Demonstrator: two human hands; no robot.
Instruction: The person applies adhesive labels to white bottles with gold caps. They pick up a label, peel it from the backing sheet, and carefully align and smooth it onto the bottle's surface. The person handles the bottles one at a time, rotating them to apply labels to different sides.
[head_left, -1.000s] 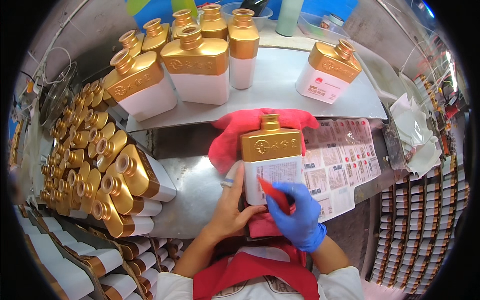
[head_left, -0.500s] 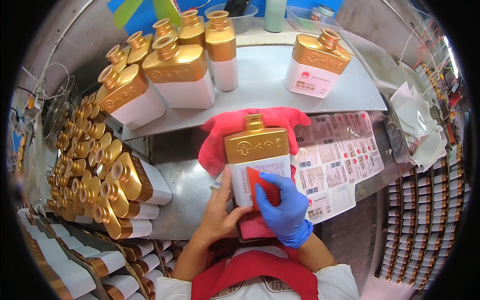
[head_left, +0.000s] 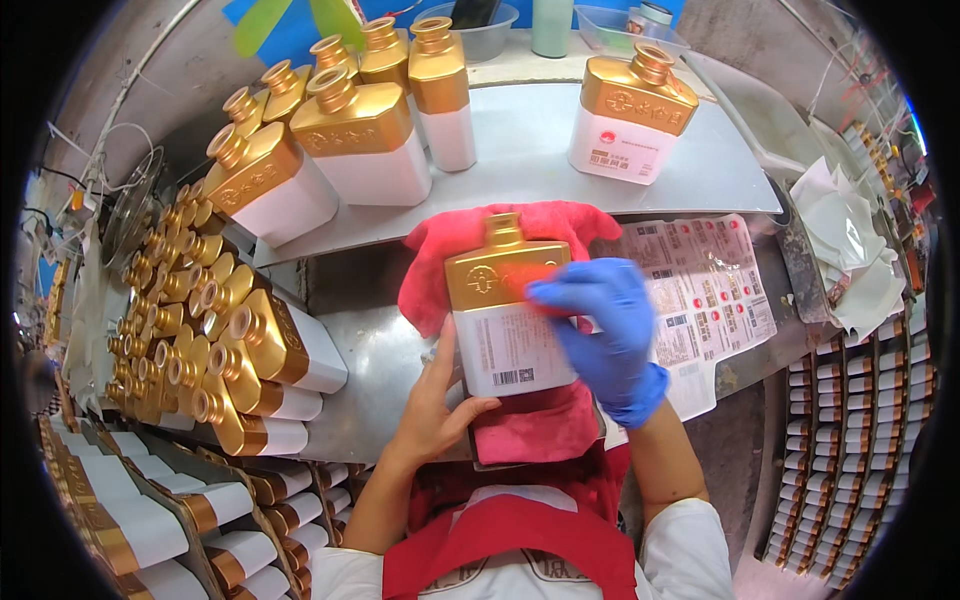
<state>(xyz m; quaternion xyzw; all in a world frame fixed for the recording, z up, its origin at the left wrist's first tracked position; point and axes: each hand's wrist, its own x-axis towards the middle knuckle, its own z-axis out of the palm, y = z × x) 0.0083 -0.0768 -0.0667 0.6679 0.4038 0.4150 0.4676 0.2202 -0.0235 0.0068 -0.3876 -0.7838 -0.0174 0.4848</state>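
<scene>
A flat bottle with a gold top and white lower body lies on a red cloth in front of me. A printed label sits on its white face. My bare left hand steadies it, fingers along its left side and thumb at the lower corner. Over the bottle's upper right, my blue-gloved right hand pinches a red scraper; both are blurred by motion. Beside the cloth on the right are sheets of printed labels.
Several gold-and-white bottles stand on the grey shelf at the back left. One labelled bottle stands there on the right. Many more bottles crowd the left side. Crumpled white paper lies at the far right, above racks of bottles.
My right hand has lifted the red scraper from the white label area up and right toward the gold part. The label's lower end now shows. My left hand keeps its hold.
</scene>
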